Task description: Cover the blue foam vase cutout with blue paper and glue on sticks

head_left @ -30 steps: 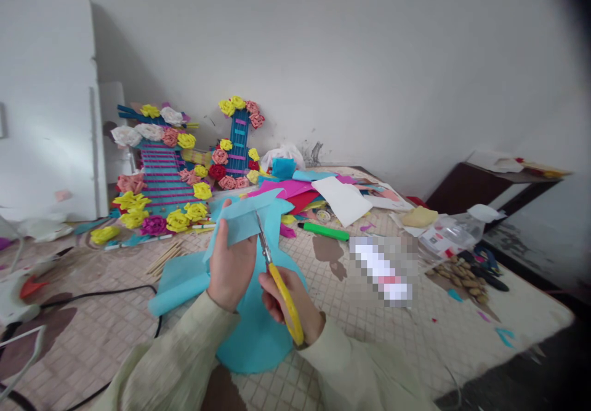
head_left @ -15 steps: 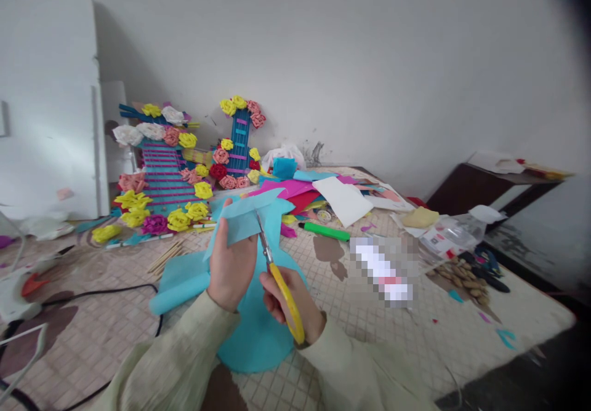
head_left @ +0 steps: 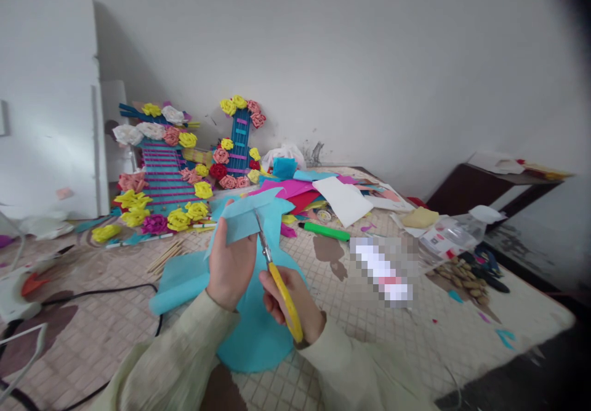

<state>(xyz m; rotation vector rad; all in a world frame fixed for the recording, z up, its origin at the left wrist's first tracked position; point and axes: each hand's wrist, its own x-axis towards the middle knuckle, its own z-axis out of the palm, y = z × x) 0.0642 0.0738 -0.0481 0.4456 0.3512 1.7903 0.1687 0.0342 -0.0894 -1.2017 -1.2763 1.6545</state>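
My left hand (head_left: 231, 266) is closed on a folded piece of light blue paper (head_left: 242, 217), held up above the floor mat. My right hand (head_left: 289, 300) grips yellow-handled scissors (head_left: 277, 279), whose blades reach up into the right edge of that paper. A larger sheet of blue paper (head_left: 258, 331) hangs and lies below both hands on the mat.
Two blue stick frames decorated with paper roses (head_left: 161, 177) stand at the back left. Coloured paper sheets (head_left: 318, 195), a green marker (head_left: 325, 231), wooden sticks (head_left: 166, 256), a plastic bag (head_left: 450, 232), nuts (head_left: 462, 274), a black cable (head_left: 106, 291) and a low dark table (head_left: 489, 183) surround me.
Almost nothing: the hands, the paper and the scissors stay in place, with only a very slight shift of the scissors.
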